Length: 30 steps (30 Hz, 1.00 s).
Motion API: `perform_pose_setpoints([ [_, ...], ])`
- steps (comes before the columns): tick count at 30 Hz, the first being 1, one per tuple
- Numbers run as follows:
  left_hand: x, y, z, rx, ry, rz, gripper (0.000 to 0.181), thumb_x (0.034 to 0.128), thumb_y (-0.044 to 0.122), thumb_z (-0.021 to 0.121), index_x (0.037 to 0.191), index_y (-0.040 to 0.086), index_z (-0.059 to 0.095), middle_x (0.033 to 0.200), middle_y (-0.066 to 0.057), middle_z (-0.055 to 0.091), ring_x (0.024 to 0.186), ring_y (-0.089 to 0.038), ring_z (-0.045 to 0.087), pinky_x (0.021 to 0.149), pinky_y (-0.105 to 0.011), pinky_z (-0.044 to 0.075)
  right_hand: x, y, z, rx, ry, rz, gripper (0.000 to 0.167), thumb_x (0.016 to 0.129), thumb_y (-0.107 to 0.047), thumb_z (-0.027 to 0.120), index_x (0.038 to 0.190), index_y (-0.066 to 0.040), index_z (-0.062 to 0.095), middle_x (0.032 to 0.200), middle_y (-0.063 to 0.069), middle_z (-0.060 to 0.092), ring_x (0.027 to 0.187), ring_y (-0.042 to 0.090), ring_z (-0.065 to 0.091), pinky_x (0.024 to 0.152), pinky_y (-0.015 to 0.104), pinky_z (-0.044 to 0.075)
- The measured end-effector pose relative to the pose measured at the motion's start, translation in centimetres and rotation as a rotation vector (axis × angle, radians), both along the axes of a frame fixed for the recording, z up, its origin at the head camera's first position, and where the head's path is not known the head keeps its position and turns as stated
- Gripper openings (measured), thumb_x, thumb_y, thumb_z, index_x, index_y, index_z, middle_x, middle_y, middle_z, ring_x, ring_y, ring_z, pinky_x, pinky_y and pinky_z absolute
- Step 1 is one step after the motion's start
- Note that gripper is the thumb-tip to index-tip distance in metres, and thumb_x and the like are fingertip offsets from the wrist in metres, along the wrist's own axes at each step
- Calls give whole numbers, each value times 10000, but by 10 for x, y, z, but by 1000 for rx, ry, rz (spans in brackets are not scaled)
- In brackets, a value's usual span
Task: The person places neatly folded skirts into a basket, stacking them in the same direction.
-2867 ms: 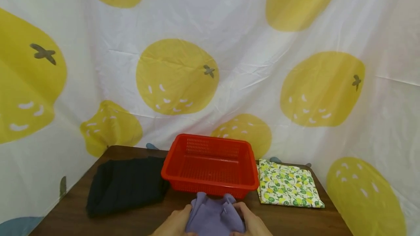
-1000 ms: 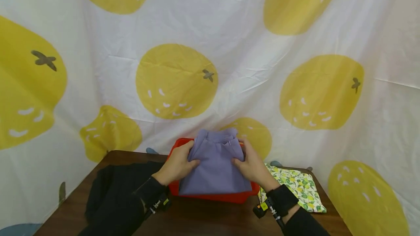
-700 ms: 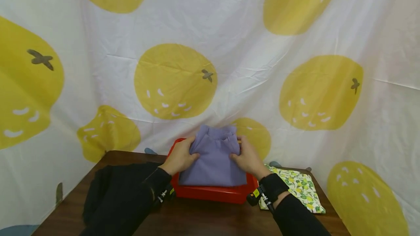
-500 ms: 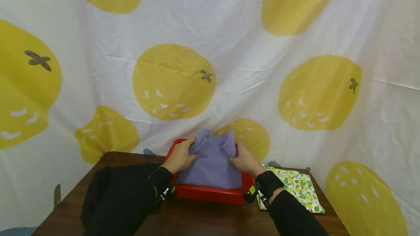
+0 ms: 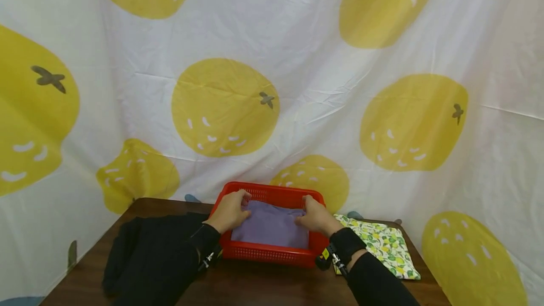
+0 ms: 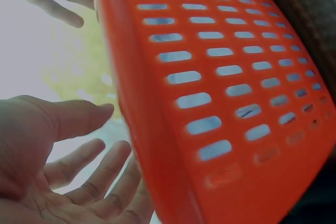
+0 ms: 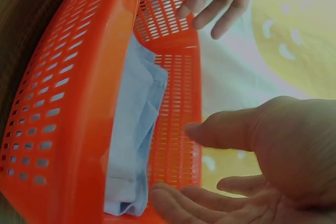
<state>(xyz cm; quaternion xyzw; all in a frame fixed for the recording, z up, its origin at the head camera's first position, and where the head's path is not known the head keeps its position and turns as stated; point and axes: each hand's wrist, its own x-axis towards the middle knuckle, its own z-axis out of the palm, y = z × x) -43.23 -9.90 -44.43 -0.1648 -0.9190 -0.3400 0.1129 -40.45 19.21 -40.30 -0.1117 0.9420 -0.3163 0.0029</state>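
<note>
A folded purple garment (image 5: pixel 272 225) lies inside the red plastic basket (image 5: pixel 267 255), its upper edge below the basket's back rim. My left hand (image 5: pixel 231 211) hovers over the basket's left side, thumb and fingers spread apart. Opposite it, my right hand (image 5: pixel 316 216) is over the right side, also with fingers loosely extended. In the right wrist view the garment (image 7: pixel 134 129) sits against the perforated wall, and the right hand (image 7: pixel 278 156) is apart from it. The left wrist view has the left hand (image 6: pixel 63 156) beside the basket rim (image 6: pixel 157 129), holding nothing.
A black folded cloth (image 5: pixel 140 235) lies on the dark wooden table (image 5: pixel 263 287) left of the basket, partly behind my left sleeve. To the right is a folded lemon-print cloth (image 5: pixel 382 244). A white curtain (image 5: pixel 314 107) with yellow fruit hangs behind.
Both hands have carried the purple garment from the table front up over the basket, lowered it inside and let go. The fingers have opened away from it.
</note>
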Motion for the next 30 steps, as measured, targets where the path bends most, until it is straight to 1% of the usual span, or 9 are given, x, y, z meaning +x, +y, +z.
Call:
perform_pose_setpoints([
  [3, 19, 1, 14, 2, -14, 12, 358, 989, 65, 891, 1321, -2, 776, 1246, -214, 818, 1207, -420, 782, 1063, -566, 667, 7, 5, 3, -18, 34, 12, 720, 1036, -119, 858, 1632, 110, 526, 1515, 338, 702, 1363, 468, 730, 1155, 613, 622],
  [8, 38, -2, 18, 0, 34, -1, 285, 1006, 86, 893, 1280, 52, 823, 1221, -168, 819, 1103, -328, 795, 1001, -512, 693, 19, 21, 2, -70, 125, 33, 536, 1074, -132, 810, 1545, 59, 642, 1475, 302, 737, 1236, 427, 788, 1060, 586, 674],
  [11, 50, -8, 16, -14, 87, -26, 256, 1009, 101, 899, 1259, 92, 843, 1146, -95, 808, 1014, -255, 760, 927, -443, 678, 29, 35, -2, -97, 161, 10, 446, 1113, -139, 766, 1525, 7, 678, 1457, 262, 746, 1162, 370, 792, 982, 549, 693],
  [13, 59, -12, 16, -29, 112, -38, 245, 1019, 129, 900, 1259, 125, 850, 1114, -43, 794, 990, -218, 729, 891, -392, 646, 34, 45, -5, -110, 176, -11, 414, 1133, -137, 745, 1523, -13, 685, 1459, 248, 743, 1162, 363, 787, 954, 528, 698],
  [15, 67, -17, 15, -42, 124, -39, 235, 1030, 166, 900, 1260, 163, 852, 1100, 11, 781, 972, -178, 704, 863, -345, 615, 38, 56, -8, -126, 174, -21, 412, 1150, -139, 721, 1540, -14, 675, 1475, 247, 733, 1187, 368, 780, 931, 508, 699],
  [19, 81, -23, 14, -55, 120, -48, 238, 1041, 214, 898, 1273, 211, 846, 1138, 45, 773, 982, -128, 685, 842, -295, 600, 40, 79, -12, -107, 193, -43, 401, 1163, -151, 700, 1537, -7, 679, 1474, 253, 734, 1205, 391, 775, 902, 487, 696],
  [23, 94, -23, 7, -61, 141, -89, 250, 1034, 203, 900, 1276, 212, 839, 1168, 34, 775, 1020, -139, 738, 862, -286, 651, 44, 103, -23, -73, 208, -77, 386, 1160, -145, 695, 1515, 6, 693, 1467, 260, 734, 1249, 445, 771, 931, 514, 697],
  [26, 105, -20, 1, -51, 166, -132, 245, 1036, 189, 898, 1272, 205, 835, 1196, 22, 784, 1061, -173, 791, 908, -332, 700, 46, 123, -35, -39, 169, -108, 409, 1155, -143, 691, 1524, 31, 676, 1484, 283, 709, 1294, 489, 752, 972, 555, 688],
  [30, 117, -15, -4, -76, 201, -181, 243, 1053, 193, 885, 1288, 204, 823, 1222, 32, 779, 1100, -159, 802, 961, -377, 710, 42, 147, -52, 74, 113, -130, 471, 1140, -158, 709, 1535, 90, 648, 1509, 327, 685, 1384, 557, 687, 1087, 653, 628],
])
